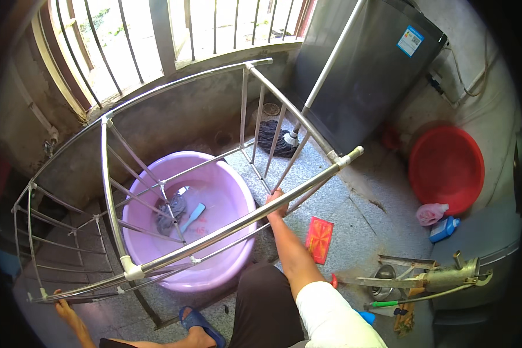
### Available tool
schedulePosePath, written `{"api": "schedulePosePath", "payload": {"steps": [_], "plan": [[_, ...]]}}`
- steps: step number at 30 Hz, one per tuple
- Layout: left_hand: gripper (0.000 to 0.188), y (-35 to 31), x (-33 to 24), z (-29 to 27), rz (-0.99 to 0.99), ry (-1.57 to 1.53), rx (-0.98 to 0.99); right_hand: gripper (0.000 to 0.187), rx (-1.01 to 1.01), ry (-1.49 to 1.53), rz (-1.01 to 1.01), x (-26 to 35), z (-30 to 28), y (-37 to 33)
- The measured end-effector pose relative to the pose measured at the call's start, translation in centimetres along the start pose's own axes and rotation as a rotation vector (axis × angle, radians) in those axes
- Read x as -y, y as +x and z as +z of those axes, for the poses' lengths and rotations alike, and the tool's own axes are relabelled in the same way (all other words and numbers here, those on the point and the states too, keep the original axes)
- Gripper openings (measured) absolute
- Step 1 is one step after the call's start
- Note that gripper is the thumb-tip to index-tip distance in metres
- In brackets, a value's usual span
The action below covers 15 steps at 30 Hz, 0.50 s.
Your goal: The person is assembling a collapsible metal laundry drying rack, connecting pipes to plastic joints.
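Observation:
A large metal tube rack with white plastic joints lies tilted across the view in front of me. At its near left end, my left hand has its fingers around a tube. My right hand grips a tube on the rack's right side. Beneath the rack stands a wide purple basin. Inside it are a grey cloth and a light blue brush, partly behind the bars.
Behind are a barred window, a dark grey appliance and a mop. To the right are a red basin, a blue bottle and a metal pump-like device. A red-orange packet lies on the floor.

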<state>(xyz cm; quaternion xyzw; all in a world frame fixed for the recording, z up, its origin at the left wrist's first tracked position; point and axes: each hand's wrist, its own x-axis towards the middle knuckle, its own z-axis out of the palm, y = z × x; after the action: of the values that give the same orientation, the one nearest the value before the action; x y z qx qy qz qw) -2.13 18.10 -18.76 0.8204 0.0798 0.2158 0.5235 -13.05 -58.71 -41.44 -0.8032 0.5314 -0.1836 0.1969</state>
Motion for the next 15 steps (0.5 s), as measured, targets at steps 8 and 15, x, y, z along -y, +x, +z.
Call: {"api": "schedulePosePath", "payload": {"steps": [8,15], "plan": [[0.024,-1.3,-3.0,0.7,-0.114,-0.016,0.057,0.019,-0.060,-0.109,-0.106,-1.1,1.6,0.2],[0.023,-2.6,-5.0,1.6,-0.068,-0.039,0.024,0.018,0.086,0.115,-0.062,-1.9,1.3,0.7]]}}
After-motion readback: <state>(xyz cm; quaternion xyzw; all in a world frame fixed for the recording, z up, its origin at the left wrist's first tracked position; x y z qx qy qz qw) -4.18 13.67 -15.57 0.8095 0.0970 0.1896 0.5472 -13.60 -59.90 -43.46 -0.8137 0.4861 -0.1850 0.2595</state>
